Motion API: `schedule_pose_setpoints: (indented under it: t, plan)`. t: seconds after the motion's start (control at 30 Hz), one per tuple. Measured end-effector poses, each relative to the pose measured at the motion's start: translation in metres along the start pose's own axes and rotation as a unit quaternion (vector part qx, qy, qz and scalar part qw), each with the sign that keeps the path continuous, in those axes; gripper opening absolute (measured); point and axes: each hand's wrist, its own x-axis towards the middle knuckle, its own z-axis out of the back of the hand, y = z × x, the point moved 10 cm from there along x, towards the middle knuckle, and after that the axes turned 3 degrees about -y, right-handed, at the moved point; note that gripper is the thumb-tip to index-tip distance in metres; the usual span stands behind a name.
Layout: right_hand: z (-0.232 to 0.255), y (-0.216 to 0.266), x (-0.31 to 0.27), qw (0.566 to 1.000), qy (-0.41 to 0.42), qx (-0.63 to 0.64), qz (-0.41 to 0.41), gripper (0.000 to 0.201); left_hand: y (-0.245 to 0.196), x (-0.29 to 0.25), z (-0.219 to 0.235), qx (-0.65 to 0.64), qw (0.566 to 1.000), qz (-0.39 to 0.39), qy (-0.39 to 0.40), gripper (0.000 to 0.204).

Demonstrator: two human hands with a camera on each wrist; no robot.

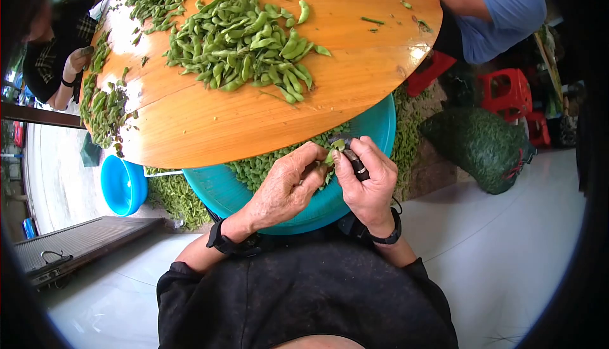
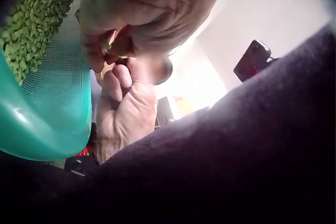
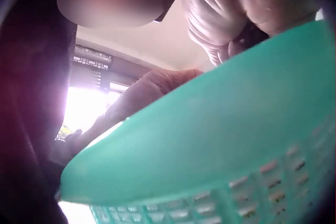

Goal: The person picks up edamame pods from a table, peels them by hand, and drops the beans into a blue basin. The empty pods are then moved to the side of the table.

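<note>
Above a teal basket (image 1: 279, 222) of shelled green beans (image 1: 254, 170), both hands meet. My left hand (image 1: 285, 184) pinches a green pod (image 1: 330, 156) between thumb and fingers. Fingers of my right hand (image 1: 368, 181) are curled round a dark, tube-like object (image 1: 355, 164), its thumb against the same pod. In the left wrist view the left hand (image 2: 152, 14) touches the right hand (image 2: 126, 108) over the basket's rim (image 2: 42, 140). The right wrist view shows the right hand (image 3: 247, 8) above the basket wall (image 3: 199, 129), which hides its fingertips.
A wooden table (image 1: 190, 124) bears a heap of pods (image 1: 247, 45). People sit at its left and right. A blue basin (image 1: 124, 185) stands on the left, a full net sack (image 1: 479, 146) and red stools (image 1: 505, 94) on the right. Pods (image 1: 174, 197) lie on the floor.
</note>
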Motion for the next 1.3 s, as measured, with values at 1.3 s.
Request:
schedule_pose_setpoints:
  t: [1.3]
  plan:
    - [0.012, -0.006, 0.041, 0.991, 0.075, 0.029, -0.109, 0.023, -0.072, 0.03, 0.068, 0.342, 0.897, -0.219, -0.173, 0.008]
